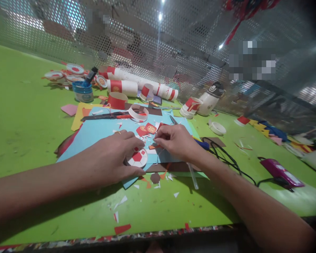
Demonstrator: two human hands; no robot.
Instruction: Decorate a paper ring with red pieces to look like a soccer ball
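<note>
You can make out no word, brand or number for certain. On the red paper cutout (151,128) lying over the blue sheet (94,131), you see a round gold emblem of dense, angular strokes, like a stylised character, too small to read. The second red cutout (141,131), just left of it, bears similar gold printing, equally unclear to you. Farther back on the worktop (28,140), a gold emblem marks the red band of the white tube (129,88). The blue jar (82,86) shows you a pale label with blurred lettering.
</note>
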